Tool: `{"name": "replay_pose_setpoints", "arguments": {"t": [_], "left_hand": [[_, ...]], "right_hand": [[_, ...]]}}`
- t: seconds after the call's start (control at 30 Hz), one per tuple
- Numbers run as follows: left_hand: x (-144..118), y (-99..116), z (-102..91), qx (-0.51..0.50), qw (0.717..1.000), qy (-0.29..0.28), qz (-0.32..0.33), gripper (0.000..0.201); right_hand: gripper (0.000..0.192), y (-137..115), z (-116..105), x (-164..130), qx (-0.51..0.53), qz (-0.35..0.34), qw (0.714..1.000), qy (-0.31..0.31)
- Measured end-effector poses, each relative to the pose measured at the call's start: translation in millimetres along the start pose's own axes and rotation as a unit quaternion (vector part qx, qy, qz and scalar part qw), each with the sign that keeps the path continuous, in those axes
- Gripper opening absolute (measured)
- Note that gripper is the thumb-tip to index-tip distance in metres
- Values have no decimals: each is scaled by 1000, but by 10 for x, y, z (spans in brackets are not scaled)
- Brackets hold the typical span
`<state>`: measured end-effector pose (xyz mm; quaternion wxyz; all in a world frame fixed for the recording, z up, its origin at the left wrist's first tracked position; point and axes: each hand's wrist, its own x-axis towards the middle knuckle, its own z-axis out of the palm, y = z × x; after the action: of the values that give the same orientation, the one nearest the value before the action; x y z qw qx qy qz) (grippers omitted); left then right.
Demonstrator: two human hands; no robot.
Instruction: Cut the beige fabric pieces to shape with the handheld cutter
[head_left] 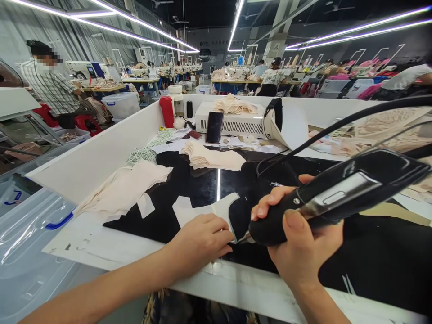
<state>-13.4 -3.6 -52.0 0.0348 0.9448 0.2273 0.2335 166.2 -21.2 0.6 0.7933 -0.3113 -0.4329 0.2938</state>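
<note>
We find the right hand [300,238] closed around the rounded grip of a black corded handheld tool [337,193], thumb laid over the top and fingers wrapped underneath; the tool's nose points down and toward the left hand, and its tip meets a white fabric piece [202,210] at that piece's near edge. The tool's body runs up and away from the grip toward the right, and its black cable [337,123] arcs from behind the grip over the worktop.

The left hand [202,240] lies just beside the grip, palm down, fingers curled and pressing flat on the same white fabric piece; it holds nothing closed in the fingers. The piece rests on the black glossy work surface [199,184], directly under and ahead of the tool tip.

Beyond the left hand, a loose heap of cream fabric pieces [124,189] lies against the white side wall [94,157]. Farther ahead of the grip sits a stack of cream cut pieces [212,157]. Behind it a dark smartphone [214,127] leans on a white vented box [232,122], with a red bottle [166,111] off to its left.

In the background, other people sit at sewing stations.
</note>
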Motion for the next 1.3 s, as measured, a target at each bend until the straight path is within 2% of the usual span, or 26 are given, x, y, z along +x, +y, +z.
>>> {"name": "replay_pose_setpoints", "arguments": {"t": [0.2,0.33,0.53,0.8,1.07,1.3], "left_hand": [[67,0,8,8,1000,-29,0,14],[70,-22,24,-2,1000,-14,-11,20],[47,-48,62,-46,997,-11,-52,18],[49,-56,64,-63,997,-3,-46,15],[-26,-12,-10,-36,999,-14,-30,20],[41,-9,-40,-36,992,-44,-108,22]], "right_hand": [[51,0,-12,-8,12,2,1000,-9],[49,3,1,-2,13,6,1000,-7],[48,29,33,17,28,-4,999,-15],[45,94,46,21,20,-13,999,-31],[49,53,14,-51,20,-8,999,-31],[47,37,6,-70,11,-15,999,-35]]}}
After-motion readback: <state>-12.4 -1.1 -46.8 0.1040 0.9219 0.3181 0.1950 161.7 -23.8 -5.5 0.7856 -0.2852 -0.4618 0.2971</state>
